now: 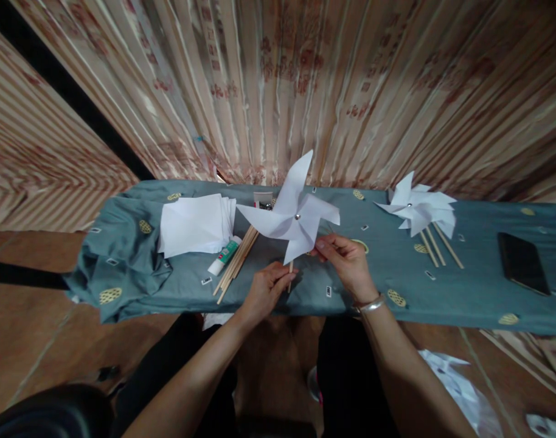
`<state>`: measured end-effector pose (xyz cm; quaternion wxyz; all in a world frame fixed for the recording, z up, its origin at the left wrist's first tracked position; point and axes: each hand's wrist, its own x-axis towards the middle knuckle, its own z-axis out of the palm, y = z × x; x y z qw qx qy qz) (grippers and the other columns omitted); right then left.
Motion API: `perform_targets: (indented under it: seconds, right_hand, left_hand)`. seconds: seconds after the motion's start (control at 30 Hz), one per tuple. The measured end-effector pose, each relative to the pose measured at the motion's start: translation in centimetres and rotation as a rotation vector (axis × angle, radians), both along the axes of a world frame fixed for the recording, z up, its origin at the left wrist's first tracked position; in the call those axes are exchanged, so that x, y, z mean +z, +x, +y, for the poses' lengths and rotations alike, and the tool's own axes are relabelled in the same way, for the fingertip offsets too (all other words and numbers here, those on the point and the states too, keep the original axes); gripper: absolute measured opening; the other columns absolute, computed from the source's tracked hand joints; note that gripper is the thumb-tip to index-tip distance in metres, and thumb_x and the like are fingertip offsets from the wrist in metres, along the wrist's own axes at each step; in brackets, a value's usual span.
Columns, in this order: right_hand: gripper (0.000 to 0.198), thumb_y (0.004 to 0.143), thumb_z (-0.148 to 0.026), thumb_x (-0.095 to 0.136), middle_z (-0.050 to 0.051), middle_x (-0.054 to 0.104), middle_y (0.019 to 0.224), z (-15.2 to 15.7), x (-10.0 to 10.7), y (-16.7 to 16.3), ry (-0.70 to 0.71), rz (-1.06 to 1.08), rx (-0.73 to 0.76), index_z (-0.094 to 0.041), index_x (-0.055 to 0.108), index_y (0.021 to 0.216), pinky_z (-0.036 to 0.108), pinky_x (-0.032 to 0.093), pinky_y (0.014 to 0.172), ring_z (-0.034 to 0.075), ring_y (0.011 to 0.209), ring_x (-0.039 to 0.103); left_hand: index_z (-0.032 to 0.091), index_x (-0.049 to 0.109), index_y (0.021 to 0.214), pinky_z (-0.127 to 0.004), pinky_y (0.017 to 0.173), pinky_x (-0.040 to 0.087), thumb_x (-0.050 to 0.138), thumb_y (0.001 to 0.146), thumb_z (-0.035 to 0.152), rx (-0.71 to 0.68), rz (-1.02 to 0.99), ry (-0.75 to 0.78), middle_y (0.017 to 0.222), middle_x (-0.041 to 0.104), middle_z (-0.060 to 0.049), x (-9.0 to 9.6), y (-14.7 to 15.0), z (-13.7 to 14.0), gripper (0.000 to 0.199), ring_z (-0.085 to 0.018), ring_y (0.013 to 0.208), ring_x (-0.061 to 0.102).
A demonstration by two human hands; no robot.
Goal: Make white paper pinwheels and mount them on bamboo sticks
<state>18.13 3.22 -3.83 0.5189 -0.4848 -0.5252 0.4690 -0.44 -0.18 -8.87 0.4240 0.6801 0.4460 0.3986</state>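
A white paper pinwheel (297,222) with a shiny pin at its centre stands up in front of me, over the middle of the cloth-covered table (333,304). My left hand (269,289) is closed around its wooden stick (291,277), just below the blades. At the lower right blade, the thumb and fingers of my right hand (344,261) are pinched together on the paper edge. Left of the pinwheel lie a bundle of wooden sticks (235,267), a green and white glue stick (224,255) and a stack of white paper sheets (193,225).
Several finished pinwheels (417,207) lie overlapping at the right, near a black phone (524,263). Behind the paper blade sits a small open box (263,199) with metal pins. A pleated curtain (278,91) hangs along the far edge. A plastic bag (460,389) rests on the floor.
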Motion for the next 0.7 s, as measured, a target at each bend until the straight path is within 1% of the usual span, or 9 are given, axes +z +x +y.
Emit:
perform_targets:
  seconds: [0.17, 0.33, 0.4, 0.47, 0.5, 0.57, 0.63, 0.7]
  right_hand:
    - [0.031, 0.071, -0.051, 0.075, 0.001, 0.07, 0.061, -0.3, -0.4, -0.9, 0.017, -0.022, 0.062, -0.021, 0.07, 0.066, 0.025, 0.044, 0.051, 0.011, 0.05, 0.053]
    - [0.033, 0.074, -0.051, 0.073, 0.001, 0.068, 0.059, -0.9, 0.4, -0.6, 0.039, -0.093, 0.084, -0.02, 0.069, 0.064, 0.024, 0.043, 0.049, 0.011, 0.049, 0.051]
    - [0.031, 0.075, -0.048, 0.073, 0.0, 0.067, 0.058, -0.8, 0.6, 0.2, 0.046, -0.055, 0.035, -0.02, 0.069, 0.064, 0.023, 0.041, 0.047, 0.01, 0.047, 0.05]
    - [0.027, 0.076, -0.045, 0.073, -0.001, 0.067, 0.059, -0.4, 0.6, 1.2, 0.079, 0.027, -0.104, -0.02, 0.069, 0.067, 0.022, 0.04, 0.047, 0.009, 0.047, 0.049]
    - [0.025, 0.075, -0.044, 0.074, -0.001, 0.068, 0.061, -0.1, 0.4, 1.6, 0.101, 0.057, -0.195, -0.02, 0.07, 0.07, 0.022, 0.042, 0.049, 0.009, 0.049, 0.051]
    - [0.023, 0.07, -0.041, 0.079, 0.0, 0.072, 0.072, 0.4, 0.1, 2.2, 0.146, 0.074, -0.341, -0.021, 0.071, 0.078, 0.025, 0.05, 0.06, 0.012, 0.06, 0.061]
    - [0.031, 0.065, -0.038, 0.082, 0.002, 0.075, 0.086, 0.9, -0.4, 2.4, 0.168, 0.053, -0.374, -0.022, 0.071, 0.089, 0.03, 0.054, 0.074, 0.015, 0.077, 0.067]
    - [0.037, 0.064, -0.037, 0.083, 0.004, 0.075, 0.094, 1.1, -0.8, 2.2, 0.159, 0.027, -0.327, -0.023, 0.07, 0.096, 0.033, 0.054, 0.081, 0.016, 0.084, 0.068]
  left_hand:
    - [0.017, 0.076, 0.095, -0.026, 0.068, 0.045, 0.051, 0.094, 0.042, -0.013, -0.011, 0.002, 0.07, 0.062, -0.003, 0.0, 0.0, 0.0, 0.036, -0.015, 0.069, 0.058]
    - [0.017, 0.077, 0.094, -0.026, 0.069, 0.046, 0.054, 0.093, 0.042, 0.009, -0.02, -0.014, 0.072, 0.063, -0.003, 0.0, -0.2, 0.1, 0.034, -0.015, 0.069, 0.059]
    - [0.018, 0.076, 0.096, -0.026, 0.069, 0.046, 0.054, 0.092, 0.042, 0.019, -0.026, -0.036, 0.073, 0.063, -0.003, 0.0, -0.3, 0.1, 0.033, -0.015, 0.069, 0.059]
    - [0.018, 0.076, 0.098, -0.026, 0.068, 0.046, 0.054, 0.092, 0.041, 0.022, -0.037, -0.063, 0.074, 0.062, -0.003, 0.0, -0.4, 0.1, 0.033, -0.015, 0.069, 0.059]
    - [0.017, 0.076, 0.099, -0.026, 0.067, 0.046, 0.055, 0.092, 0.042, 0.019, -0.047, -0.077, 0.075, 0.062, -0.004, 0.0, -0.4, 0.0, 0.033, -0.015, 0.069, 0.059]
    - [0.018, 0.076, 0.1, -0.025, 0.065, 0.046, 0.055, 0.092, 0.043, 0.008, -0.066, -0.103, 0.077, 0.061, -0.004, -0.1, -0.3, -0.1, 0.034, -0.015, 0.068, 0.058]
    - [0.018, 0.076, 0.1, -0.025, 0.064, 0.046, 0.054, 0.091, 0.044, -0.003, -0.075, -0.119, 0.077, 0.06, -0.003, -0.2, -0.1, -0.2, 0.035, -0.014, 0.068, 0.057]
    - [0.018, 0.076, 0.1, -0.025, 0.064, 0.046, 0.054, 0.091, 0.046, -0.006, -0.075, -0.122, 0.076, 0.06, -0.003, -0.3, 0.0, -0.2, 0.036, -0.014, 0.067, 0.057]
